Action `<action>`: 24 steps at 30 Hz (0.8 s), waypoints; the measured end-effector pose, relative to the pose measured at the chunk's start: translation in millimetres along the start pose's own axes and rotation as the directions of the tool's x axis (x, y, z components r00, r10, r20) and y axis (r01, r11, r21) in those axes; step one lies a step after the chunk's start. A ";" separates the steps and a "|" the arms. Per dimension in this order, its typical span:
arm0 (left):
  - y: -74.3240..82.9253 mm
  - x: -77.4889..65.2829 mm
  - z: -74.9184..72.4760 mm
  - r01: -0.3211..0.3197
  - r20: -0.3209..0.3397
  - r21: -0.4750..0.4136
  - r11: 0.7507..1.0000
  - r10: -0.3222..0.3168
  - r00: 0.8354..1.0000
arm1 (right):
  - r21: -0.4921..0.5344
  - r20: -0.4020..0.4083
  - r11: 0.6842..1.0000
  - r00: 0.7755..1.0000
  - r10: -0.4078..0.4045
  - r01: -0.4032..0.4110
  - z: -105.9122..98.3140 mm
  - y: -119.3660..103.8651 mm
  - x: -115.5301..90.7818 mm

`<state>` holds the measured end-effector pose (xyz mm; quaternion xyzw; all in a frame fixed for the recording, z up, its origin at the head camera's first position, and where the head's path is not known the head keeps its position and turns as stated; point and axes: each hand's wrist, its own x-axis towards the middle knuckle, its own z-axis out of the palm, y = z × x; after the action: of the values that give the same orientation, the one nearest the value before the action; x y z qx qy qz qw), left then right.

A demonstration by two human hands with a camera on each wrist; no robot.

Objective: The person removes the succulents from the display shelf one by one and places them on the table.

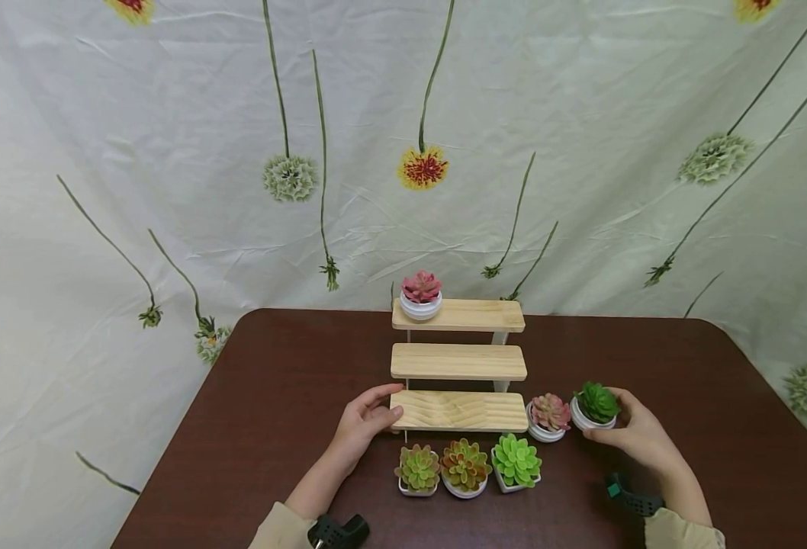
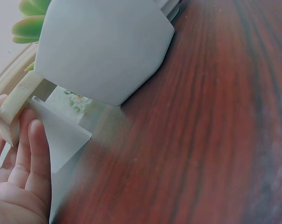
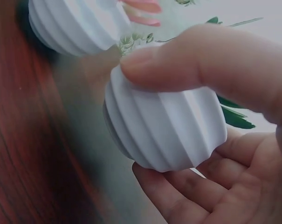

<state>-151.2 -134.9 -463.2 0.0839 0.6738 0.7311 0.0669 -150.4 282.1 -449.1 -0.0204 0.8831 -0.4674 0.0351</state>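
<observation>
A three-tier wooden display stand [image 1: 458,412] with clear side supports stands mid-table. My left hand [image 1: 364,419] grips the left end of its lowest board, thumb on top and fingers beneath; the left wrist view shows this board end [image 2: 20,100] too. Off the stand's right side, my right hand [image 1: 640,433] holds a dark green potted succulent [image 1: 597,402] by its pot. Up close, the right wrist view shows that white ribbed pot [image 3: 166,126] between thumb and fingers, tilted. Just left of it sits a pink potted succulent [image 1: 551,413].
On the top board's left end sits a deeper pink potted succulent [image 1: 421,293]. Before the stand, a green-red succulent [image 1: 419,467], an orange-brown one [image 1: 466,465] and a bright green one [image 1: 516,460] line up in white pots. A flowered cloth [image 1: 582,229] hangs behind the dark table [image 1: 273,381].
</observation>
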 end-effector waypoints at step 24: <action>-25.0 8.5 -6.0 -0.020 -0.012 -0.025 0.999 0.020 1.000 | 0.058 0.012 0.998 1.000 -0.001 0.000 5.0 11.9 4.4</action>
<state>-161.2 -136.9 -488.3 0.0855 0.6642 0.7405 0.0567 -154.4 284.3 -461.9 -0.0224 0.8691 -0.4925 0.0408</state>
